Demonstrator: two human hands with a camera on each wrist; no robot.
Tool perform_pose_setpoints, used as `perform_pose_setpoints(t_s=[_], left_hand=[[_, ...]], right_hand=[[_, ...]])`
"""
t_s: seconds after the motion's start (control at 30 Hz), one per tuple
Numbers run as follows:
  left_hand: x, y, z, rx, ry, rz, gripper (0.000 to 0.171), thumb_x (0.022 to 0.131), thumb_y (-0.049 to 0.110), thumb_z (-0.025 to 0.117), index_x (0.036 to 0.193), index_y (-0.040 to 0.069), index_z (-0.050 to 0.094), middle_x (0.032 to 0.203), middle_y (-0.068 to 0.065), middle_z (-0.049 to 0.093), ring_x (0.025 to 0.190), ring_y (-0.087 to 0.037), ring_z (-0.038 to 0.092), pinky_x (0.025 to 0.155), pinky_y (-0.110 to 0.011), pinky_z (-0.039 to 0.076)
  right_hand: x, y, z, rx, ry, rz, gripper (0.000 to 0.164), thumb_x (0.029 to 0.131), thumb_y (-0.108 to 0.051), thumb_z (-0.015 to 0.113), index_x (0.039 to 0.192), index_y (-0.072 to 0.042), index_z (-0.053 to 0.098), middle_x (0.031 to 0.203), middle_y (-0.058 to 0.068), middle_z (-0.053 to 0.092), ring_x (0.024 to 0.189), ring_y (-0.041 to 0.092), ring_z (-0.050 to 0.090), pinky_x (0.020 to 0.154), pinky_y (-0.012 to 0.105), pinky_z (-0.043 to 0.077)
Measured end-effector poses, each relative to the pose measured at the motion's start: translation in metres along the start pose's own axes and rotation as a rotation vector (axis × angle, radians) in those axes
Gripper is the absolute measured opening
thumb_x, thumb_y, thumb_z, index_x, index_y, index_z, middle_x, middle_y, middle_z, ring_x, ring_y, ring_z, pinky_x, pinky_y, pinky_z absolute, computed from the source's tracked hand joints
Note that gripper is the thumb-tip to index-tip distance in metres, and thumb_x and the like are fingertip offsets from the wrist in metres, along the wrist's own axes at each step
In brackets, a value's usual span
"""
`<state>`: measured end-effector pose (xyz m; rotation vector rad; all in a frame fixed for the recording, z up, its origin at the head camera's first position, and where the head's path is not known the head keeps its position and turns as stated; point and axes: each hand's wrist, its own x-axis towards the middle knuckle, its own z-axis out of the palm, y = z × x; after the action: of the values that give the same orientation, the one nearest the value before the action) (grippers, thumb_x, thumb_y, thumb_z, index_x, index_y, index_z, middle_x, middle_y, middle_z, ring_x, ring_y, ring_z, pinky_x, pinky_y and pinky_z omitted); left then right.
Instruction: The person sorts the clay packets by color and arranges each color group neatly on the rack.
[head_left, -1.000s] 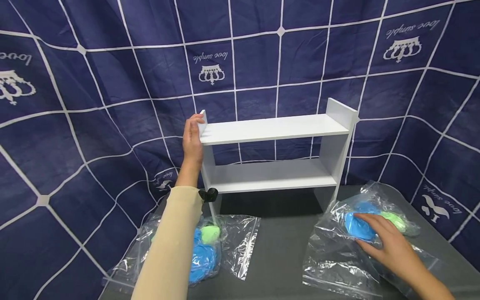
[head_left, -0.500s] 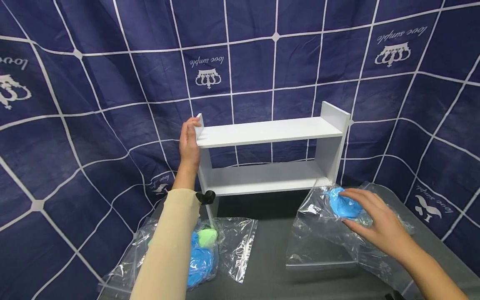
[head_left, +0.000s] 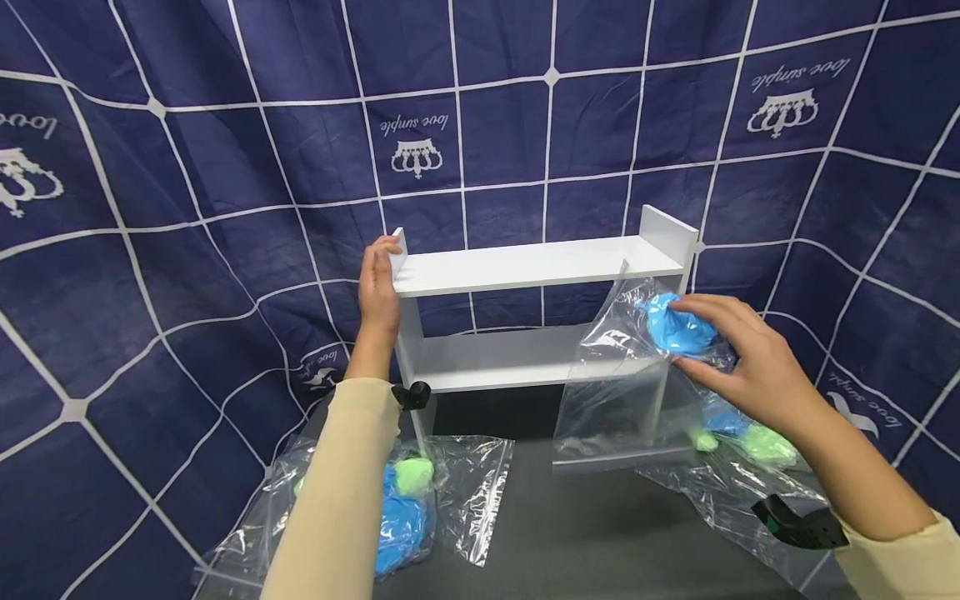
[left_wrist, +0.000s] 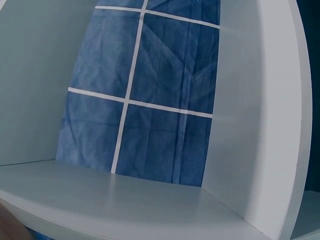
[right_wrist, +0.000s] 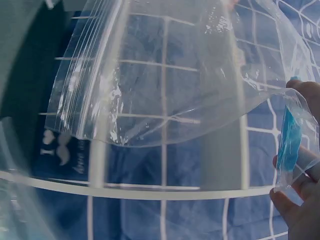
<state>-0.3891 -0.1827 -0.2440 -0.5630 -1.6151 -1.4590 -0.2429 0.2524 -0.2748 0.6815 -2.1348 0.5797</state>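
A small white two-tier shelf (head_left: 525, 265) stands on the dark table. My left hand (head_left: 379, 283) grips the top of its left side panel, fingers over the edge. In the left wrist view the shelf boards (left_wrist: 280, 100) fill the picture, with a bit of the hand at the lower left corner. My right hand (head_left: 746, 362) holds a clear zip bag (head_left: 611, 400) by the blue lump (head_left: 678, 327) inside it, between thumb and fingers. The bag hangs in front of the shelf's right end, raised off the table. Its zip edge (right_wrist: 92, 75) shows in the right wrist view.
On the left, partly behind the left sleeve, lie clear bags with a blue lump (head_left: 401, 529) and a green lump (head_left: 414, 477). Further bags with green lumps (head_left: 768, 446) lie at the right, below the right hand. A blue checked curtain (head_left: 502, 133) backs the table.
My right hand has lifted the bag with the blue lump up and slightly left from the right-hand pile, uncovering the bags beneath. My left hand stays on the shelf.
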Motion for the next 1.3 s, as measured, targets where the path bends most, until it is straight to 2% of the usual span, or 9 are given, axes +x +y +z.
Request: perform_pose_setpoints(t_s=[0.1, 0.2, 0.33, 0.5, 0.6, 0.73, 0.9, 1.07, 1.3], left_hand=[[0.001, 0.0, 0.0, -0.007, 0.001, -0.007, 0.031, 0.107, 0.01, 0.029, 0.107, -0.012, 0.05, 0.136, -0.023, 0.054, 0.14, -0.026, 0.043, 0.12, -0.028, 0.025], [0.002, -0.001, 0.0, -0.012, -0.002, -0.011, 0.031, 0.107, 0.008, 0.028, 0.108, -0.013, 0.05, 0.137, -0.024, 0.054, 0.141, -0.028, 0.042, 0.12, -0.029, 0.025], [0.001, -0.003, -0.001, -0.023, -0.003, -0.024, 0.032, 0.106, 0.005, 0.026, 0.109, -0.015, 0.05, 0.139, -0.026, 0.052, 0.143, -0.032, 0.039, 0.122, -0.032, 0.022], [-0.002, -0.004, -0.001, -0.019, -0.004, -0.034, 0.032, 0.107, 0.007, 0.027, 0.11, -0.014, 0.05, 0.139, -0.026, 0.052, 0.145, -0.031, 0.038, 0.123, -0.033, 0.021], [-0.003, -0.004, -0.001, 0.001, -0.001, -0.033, 0.032, 0.108, 0.011, 0.028, 0.109, -0.012, 0.05, 0.139, -0.023, 0.054, 0.144, -0.028, 0.039, 0.122, -0.031, 0.023], [-0.003, -0.003, -0.002, 0.013, -0.003, -0.014, 0.032, 0.108, 0.013, 0.029, 0.109, -0.011, 0.051, 0.138, -0.021, 0.055, 0.143, -0.026, 0.041, 0.122, -0.031, 0.024], [0.003, -0.001, -0.001, 0.002, 0.0, 0.002, 0.031, 0.108, 0.01, 0.028, 0.109, -0.012, 0.05, 0.138, -0.023, 0.054, 0.142, -0.029, 0.041, 0.122, -0.031, 0.024], [0.006, 0.001, 0.001, 0.007, -0.006, -0.017, 0.029, 0.106, 0.004, 0.026, 0.11, -0.016, 0.047, 0.139, -0.029, 0.05, 0.145, -0.037, 0.036, 0.123, -0.033, 0.022], [0.002, -0.003, 0.002, 0.012, -0.002, -0.012, 0.029, 0.107, 0.01, 0.029, 0.109, -0.01, 0.05, 0.138, -0.023, 0.054, 0.144, -0.027, 0.04, 0.122, -0.03, 0.023]], right_hand=[[0.018, 0.001, -0.007, 0.016, 0.016, 0.021, 0.072, 0.073, -0.008, 0.086, 0.139, -0.022, 0.059, 0.137, 0.007, 0.058, 0.125, -0.012, 0.041, 0.092, 0.002, 0.027], [0.037, 0.001, -0.012, 0.031, 0.025, 0.048, 0.068, 0.077, -0.009, 0.084, 0.139, -0.021, 0.058, 0.136, 0.01, 0.058, 0.123, 0.003, 0.048, 0.091, 0.006, 0.03], [0.058, 0.001, -0.013, 0.044, 0.011, 0.103, 0.064, 0.083, -0.015, 0.079, 0.142, -0.02, 0.055, 0.135, 0.015, 0.058, 0.117, 0.029, 0.054, 0.092, 0.026, 0.037], [0.08, 0.002, -0.008, 0.103, -0.017, 0.174, 0.064, 0.089, -0.021, 0.072, 0.147, -0.014, 0.047, 0.14, 0.019, 0.054, 0.123, 0.036, 0.05, 0.098, 0.053, 0.037], [0.092, 0.001, -0.004, 0.156, -0.028, 0.203, 0.066, 0.09, -0.02, 0.072, 0.149, -0.011, 0.044, 0.146, 0.019, 0.05, 0.132, 0.036, 0.047, 0.108, 0.057, 0.037], [0.105, -0.002, 0.002, 0.202, -0.05, 0.239, 0.073, 0.09, -0.019, 0.073, 0.152, -0.015, 0.037, 0.15, 0.02, 0.048, 0.136, 0.042, 0.046, 0.112, 0.059, 0.036], [0.12, -0.003, 0.011, 0.21, -0.063, 0.274, 0.08, 0.089, -0.019, 0.075, 0.155, -0.016, 0.03, 0.149, 0.023, 0.048, 0.136, 0.047, 0.046, 0.111, 0.06, 0.037], [0.128, 0.004, 0.022, 0.175, -0.095, 0.315, 0.08, 0.09, -0.022, 0.072, 0.155, -0.013, 0.027, 0.15, 0.025, 0.046, 0.138, 0.046, 0.044, 0.112, 0.06, 0.035], [0.133, 0.017, 0.035, 0.17, -0.142, 0.401, 0.079, 0.093, -0.028, 0.067, 0.157, -0.011, 0.023, 0.152, 0.026, 0.043, 0.14, 0.046, 0.041, 0.11, 0.061, 0.036]])
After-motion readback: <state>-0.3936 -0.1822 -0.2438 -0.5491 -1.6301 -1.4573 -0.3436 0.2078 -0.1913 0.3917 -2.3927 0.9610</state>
